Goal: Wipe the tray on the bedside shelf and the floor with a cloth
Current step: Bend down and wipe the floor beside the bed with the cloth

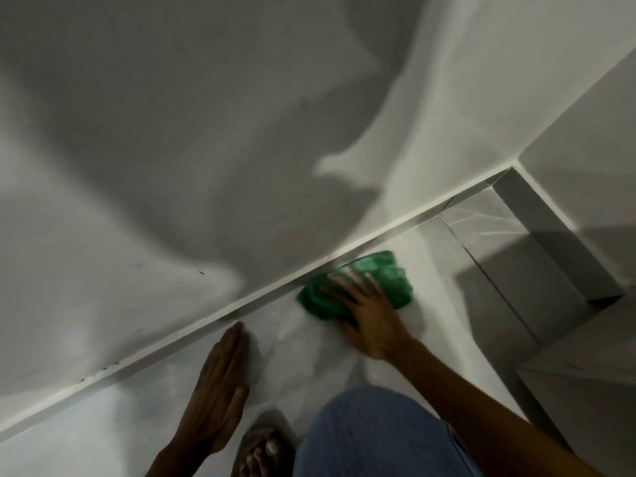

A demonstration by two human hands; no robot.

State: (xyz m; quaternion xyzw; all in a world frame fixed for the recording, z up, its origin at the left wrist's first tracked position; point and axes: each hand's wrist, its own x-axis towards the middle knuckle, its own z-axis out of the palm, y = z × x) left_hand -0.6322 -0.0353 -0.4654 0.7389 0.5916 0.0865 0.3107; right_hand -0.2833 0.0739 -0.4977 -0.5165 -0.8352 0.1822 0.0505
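Right hand (364,311) pressed flat, fingers spread, on our green cloth (361,287), which lies on the floor (103,442) against the skirting (241,304). Left hand (220,383) open, palm down on floor nearby.

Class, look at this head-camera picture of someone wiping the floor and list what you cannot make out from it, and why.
- Tray and bedside shelf: not in the head view at all.
- Part of the green cloth: hidden under the right hand.
- Floor dirt or wetness: lost to blur and dim light.
- Left hand palm contact: hidden beneath the hand itself.
- Foot in sandal: cut off by the bottom edge.
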